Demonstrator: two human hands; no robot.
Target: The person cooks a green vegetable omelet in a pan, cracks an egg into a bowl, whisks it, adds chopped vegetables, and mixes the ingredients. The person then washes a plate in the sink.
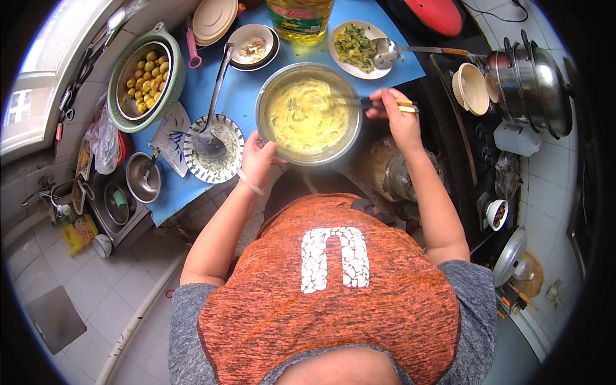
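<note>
A steel bowl of yellow batter with green pieces stands at the blue table's near edge. My left hand grips its rim at the lower left. Chopsticks with dark and pale ends are in my right hand, right of the bowl; their far part is blurred over the batter. A patterned plate with a ladle and remains of chopped greens lies left of my left hand. Beyond the bowl, a white plate holds cooked greens and egg, with a metal spoon resting on it.
Small bowls with chopped pieces and a large oil bottle stand at the back of the blue table. Yellow fruit fills a bowl inside a green colander at left. Stacked steel pots stand at right; a sink is lower left.
</note>
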